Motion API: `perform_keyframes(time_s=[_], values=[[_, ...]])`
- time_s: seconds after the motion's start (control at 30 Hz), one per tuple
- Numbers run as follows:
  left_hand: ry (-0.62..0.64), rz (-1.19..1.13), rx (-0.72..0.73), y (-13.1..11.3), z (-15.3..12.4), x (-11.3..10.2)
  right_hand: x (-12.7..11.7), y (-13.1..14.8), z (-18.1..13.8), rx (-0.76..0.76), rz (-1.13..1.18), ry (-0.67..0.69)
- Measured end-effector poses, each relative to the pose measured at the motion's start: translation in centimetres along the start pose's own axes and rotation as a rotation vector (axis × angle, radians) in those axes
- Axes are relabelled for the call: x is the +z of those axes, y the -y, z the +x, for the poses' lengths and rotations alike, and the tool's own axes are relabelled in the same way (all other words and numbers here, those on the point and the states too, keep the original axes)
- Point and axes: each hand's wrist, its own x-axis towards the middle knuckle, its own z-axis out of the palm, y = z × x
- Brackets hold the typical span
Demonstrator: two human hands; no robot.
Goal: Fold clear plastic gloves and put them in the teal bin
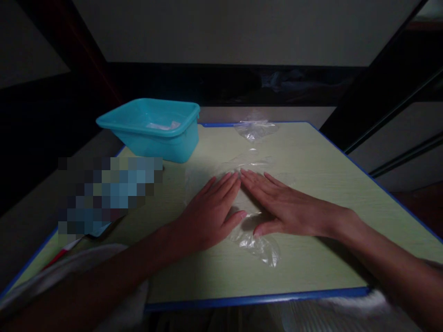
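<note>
Both hands lie flat on a clear plastic bag spread mid-worktop: left hand and right hand, fingers straight and together, clamped on nothing, tips nearly touching. Smoothing looks to be the step in hand; next calls for even outward strokes. A turquoise tub stands far-left, well apart.

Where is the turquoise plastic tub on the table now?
In the head view, the turquoise tub stands at the table's far left corner, beyond the left hand.
</note>
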Motion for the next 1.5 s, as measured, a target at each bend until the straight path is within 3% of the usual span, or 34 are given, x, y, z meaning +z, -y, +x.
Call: perform_keyframes(time_s=[0.17,0.83,1.5], values=[[0.014,-0.013,0.002,-0.6,0.4,0.5,0.9,0.1,0.1,-0.021,0.002,0.03],[0.034,0.082,0.001,-0.9,0.3,1.2,0.1,0.8,-0.2,0.053,0.126,0.21],[0.092,0.125,-0.068,3.3,-0.5,0.0,-0.4,0.9,0.1,0.109,0.152,0.3]])
